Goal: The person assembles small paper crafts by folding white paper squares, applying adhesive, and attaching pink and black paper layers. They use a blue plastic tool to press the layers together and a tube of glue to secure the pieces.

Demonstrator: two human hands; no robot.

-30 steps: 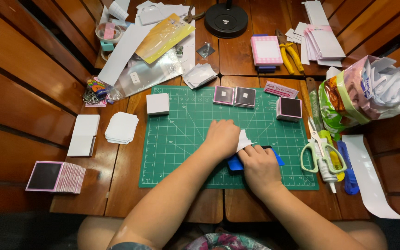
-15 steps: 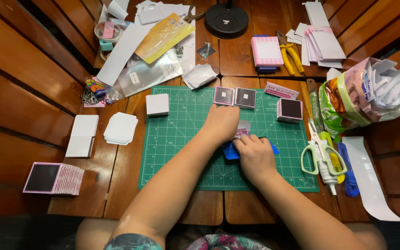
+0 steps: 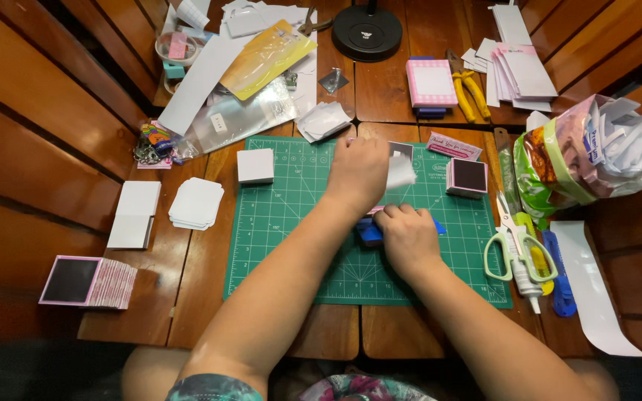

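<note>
My left hand (image 3: 357, 172) is over the far part of the green cutting mat (image 3: 284, 223) and pinches a small white card (image 3: 400, 171) by its edge. Just nearer to me, my right hand (image 3: 409, 236) is closed over a small blue tool (image 3: 369, 232) resting on the mat; most of the tool is hidden under the fingers. A small dark card with a pink border (image 3: 403, 148) lies partly hidden behind the white card. A stack of the same pink-edged dark cards (image 3: 467, 177) stands to the right.
A white card block (image 3: 255, 165) sits on the mat's far left corner. Left of the mat lie rounded white cards (image 3: 196, 202), a white stack (image 3: 135, 215) and a fanned row of dark cards (image 3: 87, 281). Green-handled scissors (image 3: 510, 245) and a bag of paper scraps (image 3: 596, 152) are at right.
My left hand has moved away from me toward the mat's far edge, carrying the white card. My right hand and the blue tool have shifted slightly farther up the mat.
</note>
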